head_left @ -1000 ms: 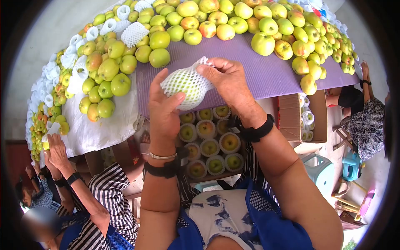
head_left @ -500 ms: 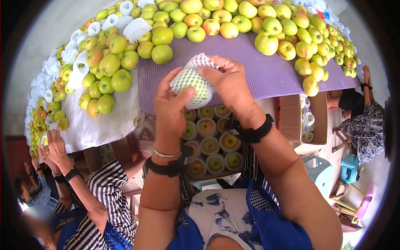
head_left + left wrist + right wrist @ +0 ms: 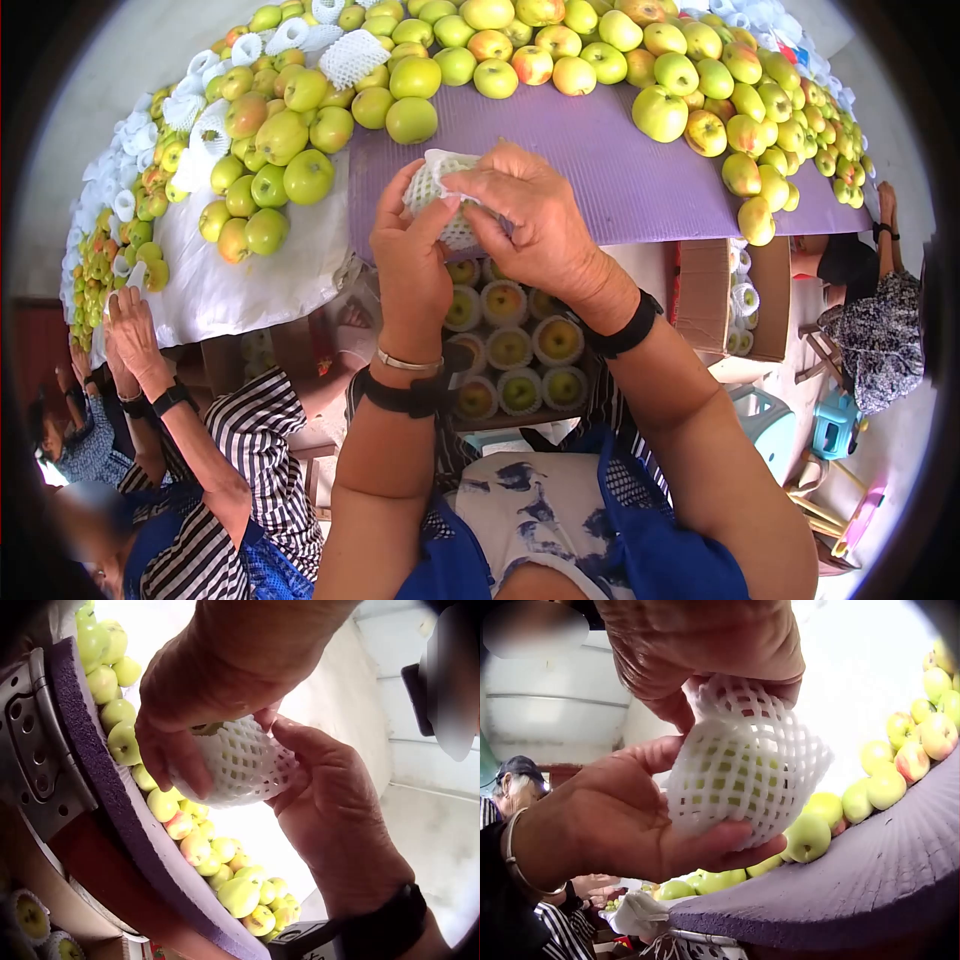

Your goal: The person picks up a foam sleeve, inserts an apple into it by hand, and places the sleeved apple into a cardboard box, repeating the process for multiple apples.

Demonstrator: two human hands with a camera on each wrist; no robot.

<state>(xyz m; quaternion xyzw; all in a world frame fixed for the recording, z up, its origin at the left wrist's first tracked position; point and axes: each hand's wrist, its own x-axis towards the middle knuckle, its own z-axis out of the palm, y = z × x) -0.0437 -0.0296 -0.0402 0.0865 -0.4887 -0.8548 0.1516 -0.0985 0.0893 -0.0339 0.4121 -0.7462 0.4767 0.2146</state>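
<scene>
A green apple in a white foam net [image 3: 739,780] is held between both hands above the near edge of the purple mat [image 3: 600,150]. My left hand [image 3: 412,260] grips its side, thumb in front and fingers behind. With its fingertips, my right hand [image 3: 540,220] pinches the net's gathered end. The left wrist view shows the net [image 3: 236,761] stretched over the fruit between the left hand [image 3: 225,667] and the right hand [image 3: 330,802]. Most of the apple's skin is hidden by the mesh and fingers.
Loose apples [image 3: 495,78] line the mat's far side, with more on white cloth [image 3: 270,290] at left. Below the hands is a box of netted apples [image 3: 508,347]; another carton [image 3: 768,300] stands right. Another person's hands [image 3: 135,335] work at left.
My right hand has turned and come down over the net's end, closer to the left hand. The net's tail, pulled out earlier, is now bunched under the fingers. The view has shifted slightly.
</scene>
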